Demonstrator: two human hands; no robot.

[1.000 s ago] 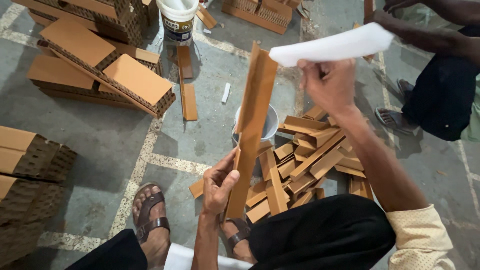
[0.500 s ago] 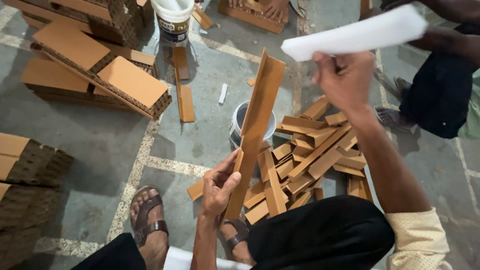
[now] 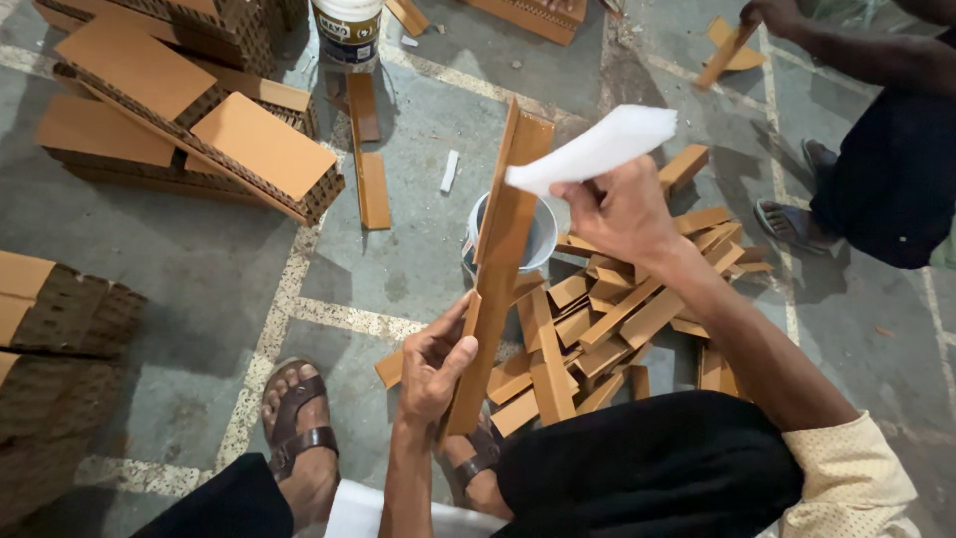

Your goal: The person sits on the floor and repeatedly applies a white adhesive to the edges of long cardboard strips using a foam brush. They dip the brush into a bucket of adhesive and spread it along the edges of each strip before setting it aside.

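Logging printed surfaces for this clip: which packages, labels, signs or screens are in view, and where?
Labelled bucket: top centre on the floor, round, white, with a dark and yellow label band.
No signs or screens in view.

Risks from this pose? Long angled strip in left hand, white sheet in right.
1. The left hand grips the long cardboard angle strip only near its lower end, so the tall top could tip or swing.
2. The strip stands right beside the small white bucket; a swing could knock it over.
3. The right hand pinches the white sheet by one edge, so it may fold or slip when pressed on the strip.
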